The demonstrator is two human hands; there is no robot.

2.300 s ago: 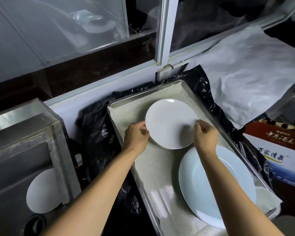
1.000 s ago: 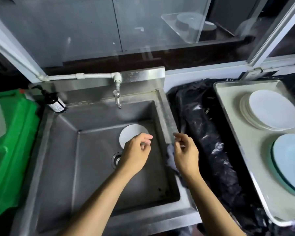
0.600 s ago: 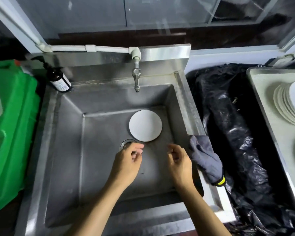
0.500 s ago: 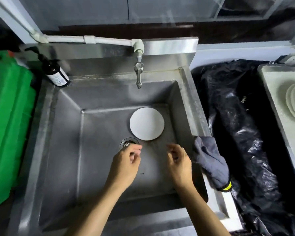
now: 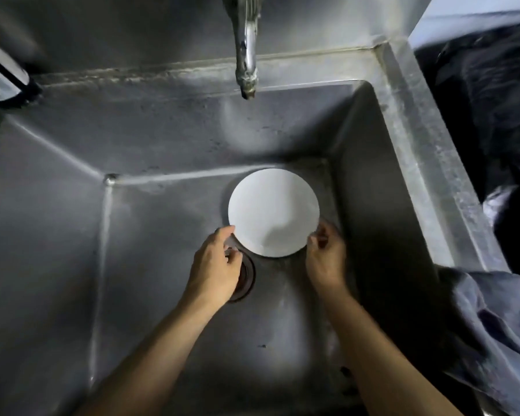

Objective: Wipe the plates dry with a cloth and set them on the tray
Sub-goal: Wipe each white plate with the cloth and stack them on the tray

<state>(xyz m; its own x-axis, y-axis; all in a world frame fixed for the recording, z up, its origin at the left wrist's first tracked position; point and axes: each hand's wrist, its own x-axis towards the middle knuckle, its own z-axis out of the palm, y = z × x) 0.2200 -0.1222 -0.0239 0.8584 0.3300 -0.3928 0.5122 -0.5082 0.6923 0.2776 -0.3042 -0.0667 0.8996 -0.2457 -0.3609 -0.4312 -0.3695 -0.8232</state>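
A small white plate (image 5: 273, 212) lies flat on the bottom of the steel sink (image 5: 150, 223), near its back right corner. My left hand (image 5: 215, 267) reaches the plate's near left rim, fingertips touching or almost touching it. My right hand (image 5: 324, 256) is at the near right rim, fingers curled beside the edge. Neither hand has lifted the plate. A dark grey-blue cloth (image 5: 493, 334) hangs over the sink's right rim, apart from both hands. The tray is out of view.
The tap spout (image 5: 246, 64) hangs over the back of the sink. The drain (image 5: 243, 277) sits partly under my left hand. A dark bottle (image 5: 3, 76) stands at the back left. Black plastic sheeting (image 5: 493, 94) covers the counter on the right.
Both hands left the plate set on the tray, swung left to the sink and went down into it. They now sit at the two sides of the plate in the sink.
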